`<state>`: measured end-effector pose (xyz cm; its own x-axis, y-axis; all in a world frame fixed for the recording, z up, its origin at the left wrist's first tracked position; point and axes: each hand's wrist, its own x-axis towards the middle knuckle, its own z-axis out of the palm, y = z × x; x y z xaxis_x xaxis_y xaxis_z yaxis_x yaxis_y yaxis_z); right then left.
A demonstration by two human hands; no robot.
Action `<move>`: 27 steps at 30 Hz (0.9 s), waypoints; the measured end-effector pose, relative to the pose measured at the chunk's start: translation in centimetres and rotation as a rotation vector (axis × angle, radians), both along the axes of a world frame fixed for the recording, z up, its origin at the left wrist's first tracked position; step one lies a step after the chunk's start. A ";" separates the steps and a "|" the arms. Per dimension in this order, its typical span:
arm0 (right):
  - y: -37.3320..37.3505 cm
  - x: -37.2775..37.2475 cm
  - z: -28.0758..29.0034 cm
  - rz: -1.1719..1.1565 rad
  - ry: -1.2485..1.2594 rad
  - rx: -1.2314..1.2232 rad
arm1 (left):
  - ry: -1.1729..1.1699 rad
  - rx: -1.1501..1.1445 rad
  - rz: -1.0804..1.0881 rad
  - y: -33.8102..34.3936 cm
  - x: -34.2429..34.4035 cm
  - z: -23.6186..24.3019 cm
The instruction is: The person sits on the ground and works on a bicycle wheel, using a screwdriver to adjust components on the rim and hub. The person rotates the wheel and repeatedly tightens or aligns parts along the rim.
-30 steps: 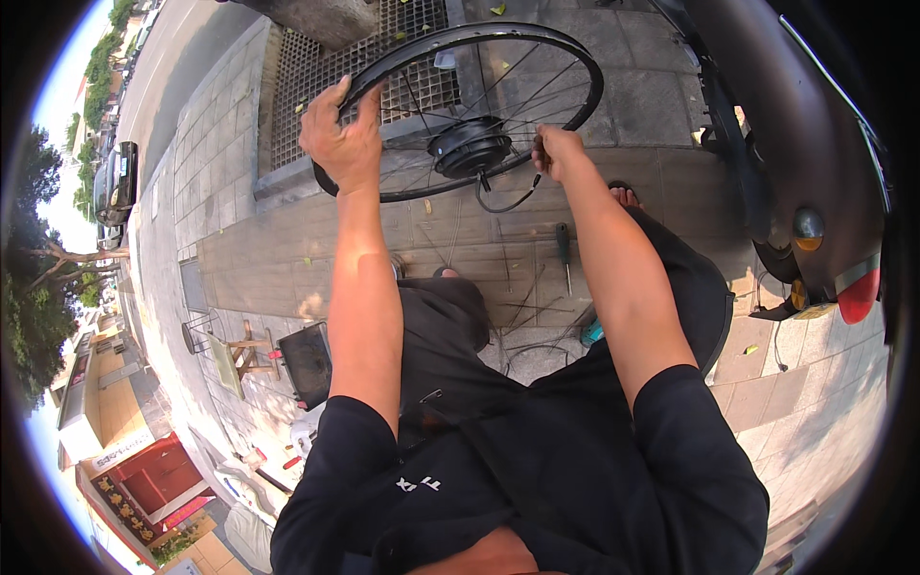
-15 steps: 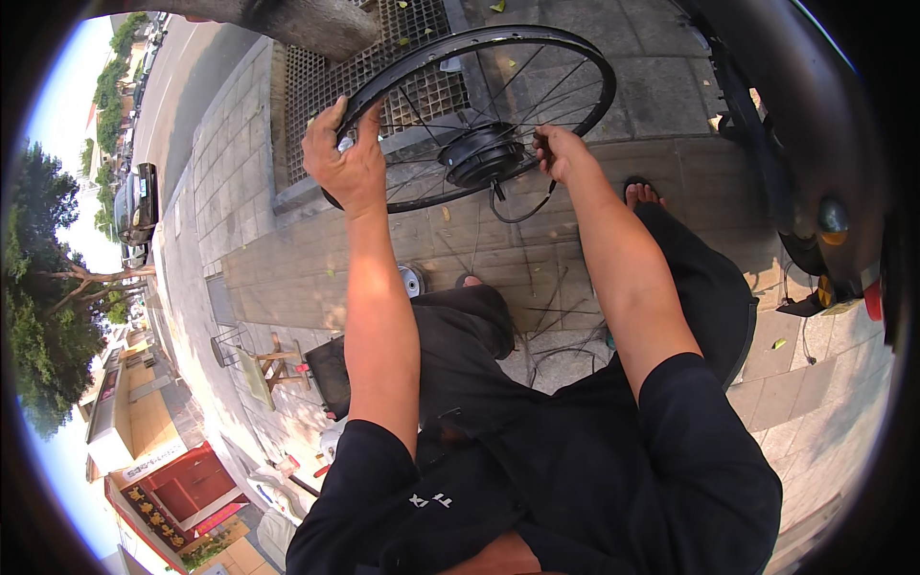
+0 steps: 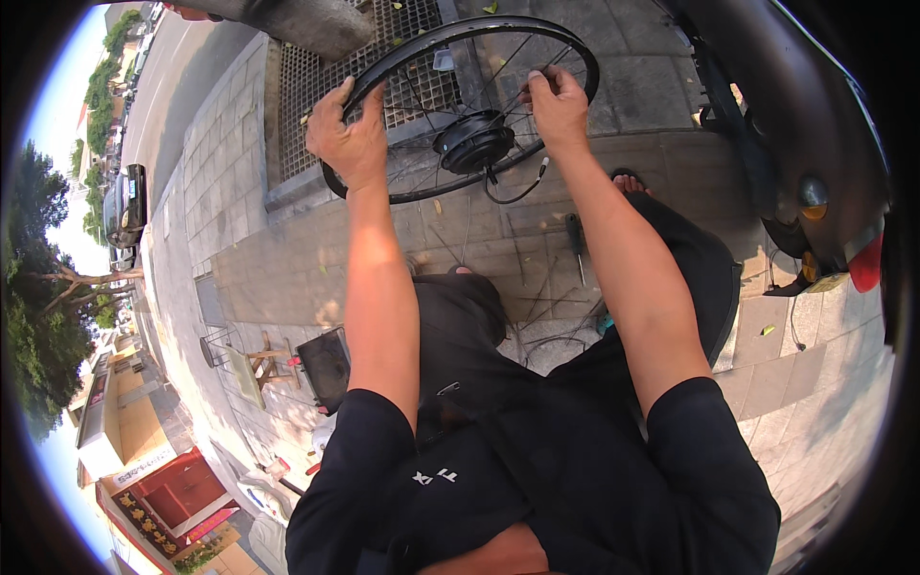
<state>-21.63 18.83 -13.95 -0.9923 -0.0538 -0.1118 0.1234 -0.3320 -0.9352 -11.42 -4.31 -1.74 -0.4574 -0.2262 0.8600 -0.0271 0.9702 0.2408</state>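
A bare black wheel rim (image 3: 498,26) without a tyre is held up, tilted, in front of me. Its left side is gripped by my left hand (image 3: 350,139), thumb inside and fingers around the outer edge. At the wheel's centre sits a black hub motor (image 3: 474,141), joined to the rim by thin dark spokes. A short black cable (image 3: 522,195) loops from the hub toward my right wrist. Among the spokes on the right, my right hand (image 3: 560,107) has thumb and fingers pinched on what looks like a spoke; its fingertips partly hide it.
A screwdriver (image 3: 577,251) and loose spokes (image 3: 537,305) lie on the paving between my feet. A parked scooter (image 3: 815,125) stands close on the right. Beyond the wheel are a tree trunk (image 3: 311,29) and a grate (image 3: 402,29). A wooden stool (image 3: 268,364) stands left.
My right hand has moved up from beside the hub into the spokes nearer the far rim. My left hand keeps its grip. The screwdriver has come into view beside my right forearm.
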 end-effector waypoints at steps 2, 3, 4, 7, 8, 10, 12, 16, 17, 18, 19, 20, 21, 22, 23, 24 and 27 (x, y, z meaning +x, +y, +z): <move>-0.1 -0.1 3.2 0.148 0.166 0.255 | -0.004 -0.029 0.037 0.3 -0.1 0.1; 0.2 0.0 4.8 0.223 0.254 0.406 | -0.008 -0.046 0.062 0.2 -0.2 0.0; 0.4 0.1 7.3 0.302 0.346 0.554 | -0.010 -0.065 0.092 0.1 0.2 0.0; 0.4 0.0 8.7 0.374 0.519 0.719 | -0.026 -0.063 0.103 0.5 0.2 0.4; 0.3 -0.2 8.6 0.377 0.559 0.724 | -0.034 -0.075 0.110 0.6 0.2 0.4; 0.5 0.0 8.4 0.395 0.551 0.726 | -0.034 -0.039 0.095 0.7 0.3 0.3; 0.4 0.1 8.3 0.399 0.525 0.718 | -0.040 -0.023 0.091 0.8 0.4 0.4; -0.6 0.7 8.8 0.431 0.544 0.678 | -0.058 0.034 0.062 0.2 0.5 0.1; -0.8 0.6 8.8 0.435 0.578 0.695 | -0.065 0.038 0.056 0.2 0.4 0.0; -1.0 0.5 8.8 0.438 0.611 0.713 | -0.073 0.043 0.048 0.1 0.2 -0.1; -1.4 0.6 8.9 0.472 0.605 0.708 | -0.087 0.070 0.064 -0.3 0.7 0.0; -1.5 0.4 9.0 0.460 0.613 0.714 | -0.086 0.097 0.050 -0.4 0.6 -0.1; -1.5 0.2 9.1 0.449 0.621 0.721 | -0.078 0.136 0.040 -0.6 0.7 -0.2; -2.0 0.2 9.0 0.443 0.632 0.719 | -0.071 0.170 0.040 -1.2 1.2 -0.4; -2.5 0.1 8.9 0.426 0.645 0.720 | -0.038 0.228 0.012 -2.1 1.3 -0.7; -2.4 0.2 8.5 0.439 0.631 0.732 | -0.041 0.259 0.006 -2.5 1.7 -1.7; -2.7 0.0 9.0 0.497 0.643 0.687 | -0.013 0.311 0.035 -2.6 2.7 -1.1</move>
<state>-21.65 16.14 -4.90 -0.7600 -0.5934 0.2651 -0.4835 0.2438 -0.8407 -8.76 -6.91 -2.83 -0.4555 -0.4936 0.7409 -0.0640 0.8482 0.5258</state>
